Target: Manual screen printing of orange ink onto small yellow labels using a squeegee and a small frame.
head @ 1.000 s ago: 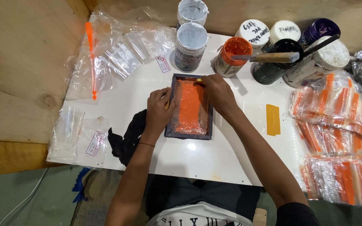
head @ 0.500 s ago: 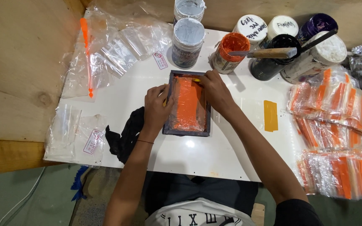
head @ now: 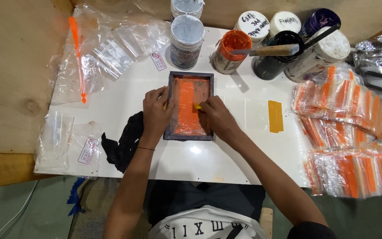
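While your left hand (head: 155,116) pins the dark frame (head: 189,106) mid-table, your right hand (head: 216,118) pinches a small yellow scraper (head: 197,106) on its orange-smeared mesh. Printed bags (head: 345,132) piled at 3 o'clock, blank bags (head: 111,48) left at 10, so I'd guess partway.

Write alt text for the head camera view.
A person's left hand steadies a small dark screen-printing frame on a white table while the right hand drags a yellow squeegee through orange ink. Paint jars stand behind; printed plastic bags pile at right.
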